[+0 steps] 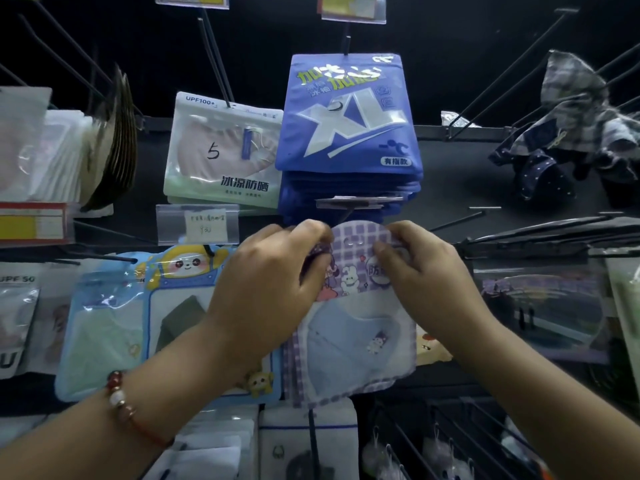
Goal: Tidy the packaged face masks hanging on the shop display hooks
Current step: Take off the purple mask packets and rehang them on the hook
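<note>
Both the left hand (273,271) and right hand (420,268) pinch the top corners of a purple checked cartoon-printed mask packet (353,306), apparently threading its hang hole onto the black wire hook (349,212), which calls for careful alignment.

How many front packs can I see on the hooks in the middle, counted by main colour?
Blue XL pack: 1
White and green pack: 1
Light blue cartoon pack: 1
Purple check pack, held at its top by the left hand and right hand: 1
Total: 4
</note>
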A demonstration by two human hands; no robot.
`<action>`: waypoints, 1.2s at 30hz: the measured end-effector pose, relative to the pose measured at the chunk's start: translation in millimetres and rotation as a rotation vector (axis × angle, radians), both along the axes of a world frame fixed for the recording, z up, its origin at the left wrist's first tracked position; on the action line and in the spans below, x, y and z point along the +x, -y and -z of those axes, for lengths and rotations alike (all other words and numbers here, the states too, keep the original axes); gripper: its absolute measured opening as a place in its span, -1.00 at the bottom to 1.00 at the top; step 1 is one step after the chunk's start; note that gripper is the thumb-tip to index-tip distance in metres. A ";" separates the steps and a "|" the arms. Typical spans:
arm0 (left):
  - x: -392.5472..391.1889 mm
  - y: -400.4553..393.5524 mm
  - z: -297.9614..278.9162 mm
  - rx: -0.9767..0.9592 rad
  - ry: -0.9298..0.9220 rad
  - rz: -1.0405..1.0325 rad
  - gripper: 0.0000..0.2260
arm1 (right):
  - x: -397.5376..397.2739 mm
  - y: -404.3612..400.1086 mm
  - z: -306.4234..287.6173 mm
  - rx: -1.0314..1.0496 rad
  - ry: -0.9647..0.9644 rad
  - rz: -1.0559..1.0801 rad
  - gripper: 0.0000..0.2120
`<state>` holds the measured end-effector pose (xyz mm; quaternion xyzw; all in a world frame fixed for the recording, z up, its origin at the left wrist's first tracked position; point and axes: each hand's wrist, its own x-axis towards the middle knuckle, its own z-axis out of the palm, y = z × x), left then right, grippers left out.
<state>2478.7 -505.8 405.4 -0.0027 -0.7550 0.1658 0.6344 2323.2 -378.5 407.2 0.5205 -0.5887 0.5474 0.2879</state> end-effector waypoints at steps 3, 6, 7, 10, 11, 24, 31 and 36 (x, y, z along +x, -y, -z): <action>-6.6 3.7 -7.4 0.002 -0.016 -0.037 -0.82 | -1.2 8.5 -8.1 0.003 0.034 0.033 -0.84; -13.5 9.7 -10.6 0.047 0.005 -0.070 -0.76 | -3.2 16.6 -11.0 0.007 0.045 0.076 -0.81; -15.4 11.9 -10.9 0.076 0.020 -0.083 -0.75 | -3.8 19.4 -10.9 0.017 0.051 0.099 -0.80; -19.6 18.5 -9.3 0.121 0.060 -0.141 -0.75 | -7.6 27.4 -6.8 0.071 0.034 0.192 -0.77; -21.0 20.7 -8.1 0.108 0.063 -0.176 -0.76 | -8.2 29.5 -4.6 0.106 0.013 0.237 -0.75; -1.5 34.6 31.9 0.059 0.192 -0.457 -0.64 | 31.5 29.2 39.9 0.342 -0.267 0.389 -0.30; 56.5 35.2 73.1 0.170 0.333 -0.482 -0.54 | 75.1 30.2 55.4 0.535 -0.264 0.317 -0.36; 108.9 48.4 87.4 0.318 0.400 -0.602 -0.48 | 116.8 42.0 64.3 0.653 -0.260 0.265 -0.34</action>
